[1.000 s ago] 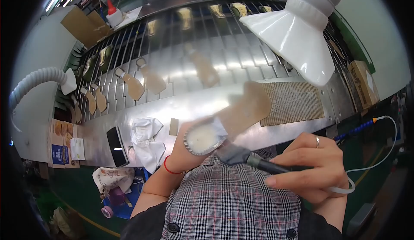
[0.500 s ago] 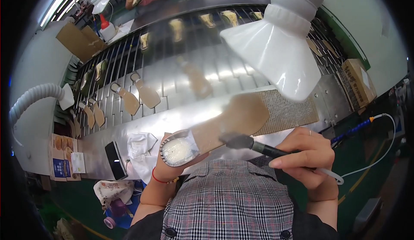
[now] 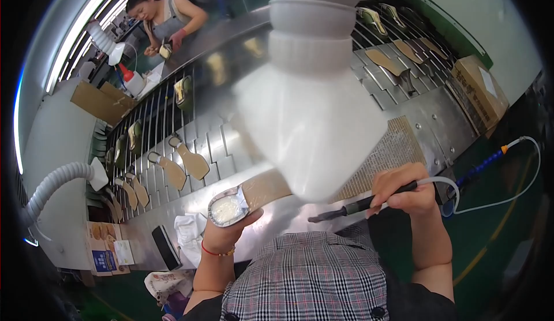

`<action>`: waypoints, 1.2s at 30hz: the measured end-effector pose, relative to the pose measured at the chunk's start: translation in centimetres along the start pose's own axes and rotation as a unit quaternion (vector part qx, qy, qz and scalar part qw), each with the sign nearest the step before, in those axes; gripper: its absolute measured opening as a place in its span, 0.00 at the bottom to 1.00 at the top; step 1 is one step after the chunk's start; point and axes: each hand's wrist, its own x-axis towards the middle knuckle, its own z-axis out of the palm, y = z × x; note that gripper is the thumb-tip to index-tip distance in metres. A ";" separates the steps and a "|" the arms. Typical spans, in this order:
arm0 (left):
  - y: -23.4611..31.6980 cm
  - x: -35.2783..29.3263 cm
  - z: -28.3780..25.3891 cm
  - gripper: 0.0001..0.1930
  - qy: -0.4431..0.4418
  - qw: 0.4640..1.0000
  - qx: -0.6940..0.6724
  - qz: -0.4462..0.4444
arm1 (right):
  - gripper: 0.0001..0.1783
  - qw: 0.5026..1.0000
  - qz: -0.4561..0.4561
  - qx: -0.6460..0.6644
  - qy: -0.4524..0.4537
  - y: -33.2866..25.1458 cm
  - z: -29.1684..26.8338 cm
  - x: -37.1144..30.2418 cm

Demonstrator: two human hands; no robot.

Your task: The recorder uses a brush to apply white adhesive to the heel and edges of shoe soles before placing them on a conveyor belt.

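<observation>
My left hand [image 3: 224, 237] is closed under the heel end of a tan shoe sole [image 3: 268, 187]. A pale pad sits in the sole's dark-rimmed heel part, and the toe end is hidden behind a white extraction hood [image 3: 314, 125]. In my right hand [image 3: 405, 189] is a dark-handled brush [image 3: 359, 206] with a pale hose [image 3: 441, 181] running from its rear end. The brush's bristles point left over the metal worktop, below the hood and apart from the sole.
Beyond the worktop runs a slatted conveyor [image 3: 214, 147] carrying tan soles [image 3: 193, 160] and shoe uppers [image 3: 183, 92]. A ribbed board [image 3: 398, 148] lies at right, near a cardboard box [image 3: 476, 93]. White cloth [image 3: 189, 231] and a phone [image 3: 166, 247] lie at left. Another person [image 3: 173, 18] works opposite.
The brush has moved down, away from the sole. My view has shifted, and the hood now covers the sole's toe end. More of the person opposite shows.
</observation>
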 end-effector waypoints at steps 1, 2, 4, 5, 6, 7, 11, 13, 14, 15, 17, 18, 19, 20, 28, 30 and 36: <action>-0.5 1.6 0.3 0.20 -0.008 1.000 -0.003 -0.026 | 0.14 0.996 -0.003 0.086 0.010 0.7 -1.1 -0.4; -1.2 3.4 0.5 0.19 -0.017 0.998 -0.006 -0.053 | 0.14 0.996 -0.009 0.090 0.016 1.5 -2.1 -0.8; -3.6 7.5 1.1 0.19 -0.029 0.993 -0.112 -0.039 | 0.16 0.932 -0.076 0.328 0.135 3.1 -3.5 -1.5; -5.2 10.0 1.4 0.21 -0.014 0.989 -0.126 -0.082 | 0.16 0.901 -0.073 0.390 0.175 3.7 -3.9 -2.0; -7.0 12.5 1.8 0.22 -0.020 0.989 -0.107 -0.095 | 0.16 0.899 -0.079 0.390 0.184 4.4 -4.2 -2.3; -8.8 14.7 2.1 0.23 -0.038 0.991 -0.078 -0.106 | 0.16 0.883 -0.081 0.418 0.196 5.1 -4.3 -2.7; -15.6 20.1 1.7 0.29 -0.085 0.987 0.063 -0.125 | 0.16 0.872 -0.079 0.427 0.227 6.8 -4.2 -4.1; -17.9 21.1 0.1 0.32 -0.076 0.980 0.151 -0.108 | 0.17 0.888 -0.064 0.388 0.240 7.1 -4.5 -4.9; -18.9 21.5 -1.0 0.35 -0.040 0.969 0.224 -0.098 | 0.17 0.879 -0.070 0.397 0.256 7.2 -4.9 -5.3; -19.5 22.4 -2.5 0.35 0.005 0.921 0.389 -0.027 | 0.18 0.879 -0.061 0.391 0.266 7.4 -5.0 -5.7; -20.2 24.4 -6.0 0.34 0.121 0.794 0.595 0.004 | 0.18 0.869 -0.047 0.401 0.286 7.8 -4.9 -6.2; -20.3 25.5 -7.8 0.33 0.193 0.740 0.643 -0.037 | 0.18 0.868 -0.047 0.402 0.287 8.0 -4.6 -6.4; -20.0 26.5 -9.7 0.33 0.192 0.741 0.642 -0.038 | 0.18 0.859 -0.034 0.414 0.299 8.2 -4.3 -6.5; -20.0 27.3 -11.0 0.31 0.165 0.762 0.619 -0.096 | 0.18 0.850 -0.021 0.424 0.310 8.4 -3.9 -6.5; -12.9 22.7 -9.1 0.18 -0.012 0.998 0.001 -0.064 | 0.17 0.851 0.039 0.398 0.339 7.3 0.4 -5.4; -9.0 19.7 -8.1 0.20 0.022 0.976 -0.182 -0.116 | 0.17 0.860 0.057 0.378 0.338 6.8 2.0 -4.5; -4.8 8.0 -4.9 0.27 -0.107 0.851 -0.509 -0.072 | 0.18 0.896 0.103 0.355 0.246 6.6 7.7 0.5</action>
